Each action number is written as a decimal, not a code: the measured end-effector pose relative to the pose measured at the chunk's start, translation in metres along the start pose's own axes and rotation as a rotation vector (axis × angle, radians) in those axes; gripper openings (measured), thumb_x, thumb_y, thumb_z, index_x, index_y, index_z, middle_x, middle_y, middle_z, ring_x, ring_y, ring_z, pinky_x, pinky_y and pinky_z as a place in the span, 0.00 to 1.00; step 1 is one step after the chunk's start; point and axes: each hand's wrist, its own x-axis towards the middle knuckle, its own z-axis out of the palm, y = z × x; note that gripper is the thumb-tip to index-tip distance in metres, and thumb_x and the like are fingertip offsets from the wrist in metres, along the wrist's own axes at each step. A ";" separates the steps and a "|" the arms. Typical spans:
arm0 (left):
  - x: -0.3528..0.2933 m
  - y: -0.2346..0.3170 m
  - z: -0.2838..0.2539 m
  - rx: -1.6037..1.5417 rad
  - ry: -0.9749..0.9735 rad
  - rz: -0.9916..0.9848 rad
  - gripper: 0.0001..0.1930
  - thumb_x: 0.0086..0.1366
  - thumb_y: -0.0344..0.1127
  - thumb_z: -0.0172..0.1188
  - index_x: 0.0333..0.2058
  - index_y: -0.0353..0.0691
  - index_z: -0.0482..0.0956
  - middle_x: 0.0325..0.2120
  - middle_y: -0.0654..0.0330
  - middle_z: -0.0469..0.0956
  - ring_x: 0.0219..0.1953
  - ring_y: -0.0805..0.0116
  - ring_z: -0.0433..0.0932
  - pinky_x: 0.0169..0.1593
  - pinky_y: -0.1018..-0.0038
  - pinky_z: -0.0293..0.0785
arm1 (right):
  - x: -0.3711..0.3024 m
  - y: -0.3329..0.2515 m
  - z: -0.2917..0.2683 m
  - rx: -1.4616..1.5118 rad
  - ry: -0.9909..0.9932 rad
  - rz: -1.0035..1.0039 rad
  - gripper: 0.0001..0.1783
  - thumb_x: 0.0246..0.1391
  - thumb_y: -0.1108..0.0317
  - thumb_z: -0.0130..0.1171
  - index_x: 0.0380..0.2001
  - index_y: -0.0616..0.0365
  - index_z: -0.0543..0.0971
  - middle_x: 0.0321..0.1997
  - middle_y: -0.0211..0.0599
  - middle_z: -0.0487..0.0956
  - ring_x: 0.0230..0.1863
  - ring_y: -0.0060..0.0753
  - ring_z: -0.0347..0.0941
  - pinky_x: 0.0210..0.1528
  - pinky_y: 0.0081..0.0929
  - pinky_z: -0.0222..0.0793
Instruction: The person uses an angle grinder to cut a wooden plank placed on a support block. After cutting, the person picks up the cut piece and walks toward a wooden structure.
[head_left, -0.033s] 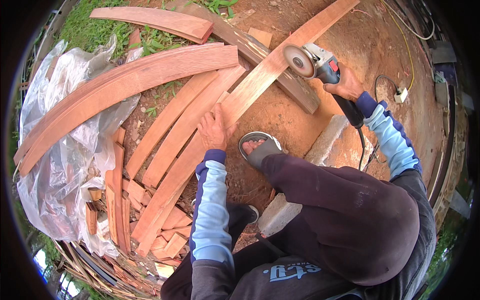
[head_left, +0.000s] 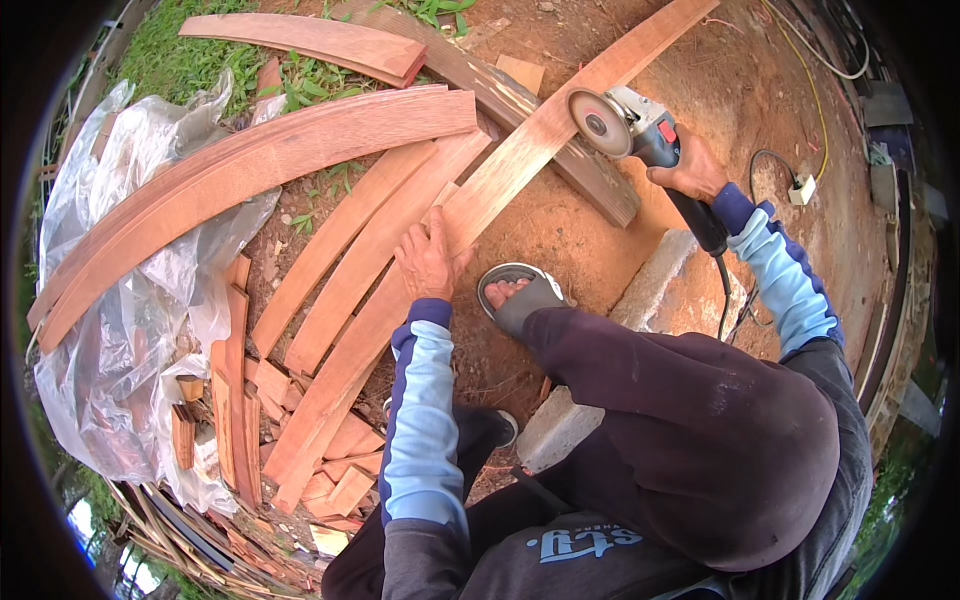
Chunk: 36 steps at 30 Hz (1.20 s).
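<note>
My right hand [head_left: 695,168] is closed around the body of an angle grinder [head_left: 655,143], whose round disc [head_left: 596,123] is at the right edge of a long reddish wooden plank [head_left: 520,165]. Whether the disc touches the wood I cannot tell. The plank runs diagonally from the lower left to the top right, crossing over a thick weathered timber [head_left: 597,185]. Pressed onto the plank near its middle, my left hand [head_left: 428,258] grips it, fingers pointing up along its left edge. The grinder's black cord hangs down behind my right wrist.
More planks [head_left: 360,250] lie left of my left hand. Curved boards [head_left: 250,155] rest across clear plastic sheeting [head_left: 120,370]. Wood offcuts [head_left: 345,475] are piled at the lower left. My sandalled foot [head_left: 515,292] stands near a concrete block [head_left: 650,280]. A white socket box [head_left: 802,190] sits at right.
</note>
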 end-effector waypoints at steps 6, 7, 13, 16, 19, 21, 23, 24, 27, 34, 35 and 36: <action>0.001 0.000 -0.002 -0.011 0.010 0.009 0.44 0.38 0.51 0.74 0.56 0.45 0.67 0.33 0.55 0.69 0.37 0.57 0.69 0.39 0.63 0.62 | -0.002 0.000 0.002 0.014 0.020 -0.018 0.33 0.29 0.58 0.65 0.37 0.74 0.71 0.29 0.53 0.76 0.31 0.43 0.74 0.35 0.34 0.70; 0.001 0.000 -0.002 -0.017 0.013 0.010 0.44 0.38 0.51 0.74 0.56 0.45 0.67 0.33 0.55 0.69 0.37 0.57 0.69 0.38 0.63 0.62 | -0.002 0.001 0.002 0.007 0.013 -0.010 0.33 0.29 0.58 0.65 0.37 0.74 0.71 0.29 0.53 0.76 0.31 0.43 0.74 0.36 0.34 0.70; 0.004 0.004 -0.004 -0.030 0.018 0.016 0.44 0.39 0.51 0.74 0.56 0.45 0.66 0.33 0.55 0.69 0.37 0.57 0.69 0.38 0.63 0.62 | -0.001 0.004 0.005 -0.017 0.013 -0.016 0.33 0.29 0.58 0.65 0.38 0.73 0.72 0.29 0.50 0.76 0.31 0.41 0.74 0.36 0.34 0.70; 0.004 0.003 -0.001 -0.015 0.002 0.017 0.43 0.40 0.51 0.73 0.56 0.45 0.66 0.33 0.56 0.69 0.37 0.57 0.69 0.38 0.63 0.62 | 0.001 0.007 0.004 -0.032 -0.004 -0.003 0.33 0.29 0.58 0.65 0.39 0.70 0.72 0.29 0.46 0.76 0.30 0.38 0.73 0.35 0.33 0.70; 0.005 0.004 -0.001 -0.012 -0.020 0.000 0.44 0.40 0.54 0.72 0.56 0.44 0.67 0.35 0.56 0.70 0.38 0.56 0.70 0.38 0.61 0.63 | 0.003 0.008 0.004 -0.028 -0.006 -0.006 0.33 0.29 0.58 0.65 0.39 0.70 0.72 0.28 0.47 0.76 0.30 0.39 0.73 0.35 0.33 0.70; 0.005 0.004 -0.001 0.006 -0.029 0.000 0.45 0.40 0.54 0.72 0.57 0.44 0.67 0.35 0.56 0.70 0.38 0.56 0.70 0.38 0.62 0.63 | 0.004 0.006 0.003 -0.053 -0.002 -0.002 0.33 0.29 0.58 0.65 0.38 0.70 0.72 0.28 0.47 0.75 0.30 0.39 0.73 0.35 0.33 0.69; 0.005 0.004 -0.001 0.013 -0.028 0.001 0.45 0.40 0.54 0.72 0.57 0.44 0.66 0.35 0.56 0.70 0.38 0.57 0.70 0.38 0.62 0.63 | 0.006 0.009 0.004 -0.064 -0.002 -0.014 0.32 0.29 0.58 0.65 0.37 0.71 0.72 0.27 0.47 0.75 0.29 0.39 0.72 0.34 0.34 0.69; 0.005 0.004 0.000 0.011 -0.022 0.003 0.45 0.40 0.54 0.72 0.57 0.44 0.66 0.35 0.56 0.70 0.38 0.57 0.70 0.38 0.62 0.63 | 0.007 0.009 0.004 -0.069 -0.003 -0.020 0.32 0.29 0.58 0.65 0.37 0.71 0.72 0.27 0.47 0.75 0.29 0.39 0.72 0.34 0.34 0.69; 0.004 0.004 0.000 0.024 -0.014 0.003 0.45 0.40 0.54 0.72 0.57 0.44 0.66 0.34 0.56 0.69 0.38 0.57 0.70 0.38 0.62 0.63 | 0.009 0.004 0.002 -0.100 -0.041 -0.036 0.33 0.29 0.57 0.64 0.35 0.74 0.71 0.29 0.57 0.75 0.31 0.49 0.74 0.36 0.37 0.69; 0.004 0.003 0.004 0.062 -0.005 0.003 0.46 0.39 0.55 0.72 0.58 0.46 0.66 0.34 0.57 0.69 0.37 0.58 0.69 0.37 0.63 0.63 | 0.012 0.005 0.002 -0.109 -0.058 -0.060 0.32 0.29 0.57 0.64 0.35 0.75 0.71 0.29 0.58 0.75 0.33 0.51 0.74 0.37 0.38 0.69; 0.004 0.003 0.004 0.067 0.004 0.006 0.46 0.38 0.54 0.73 0.57 0.46 0.66 0.33 0.57 0.69 0.37 0.58 0.69 0.38 0.63 0.63 | 0.013 0.008 0.003 -0.103 -0.059 -0.062 0.33 0.29 0.57 0.64 0.36 0.75 0.71 0.29 0.58 0.75 0.33 0.50 0.74 0.37 0.38 0.69; 0.005 0.003 0.004 0.070 0.013 0.009 0.46 0.37 0.54 0.73 0.57 0.47 0.66 0.33 0.58 0.68 0.36 0.59 0.69 0.38 0.64 0.63 | 0.014 0.011 0.003 -0.098 -0.061 -0.064 0.33 0.30 0.57 0.64 0.36 0.75 0.71 0.29 0.58 0.75 0.33 0.50 0.74 0.37 0.38 0.69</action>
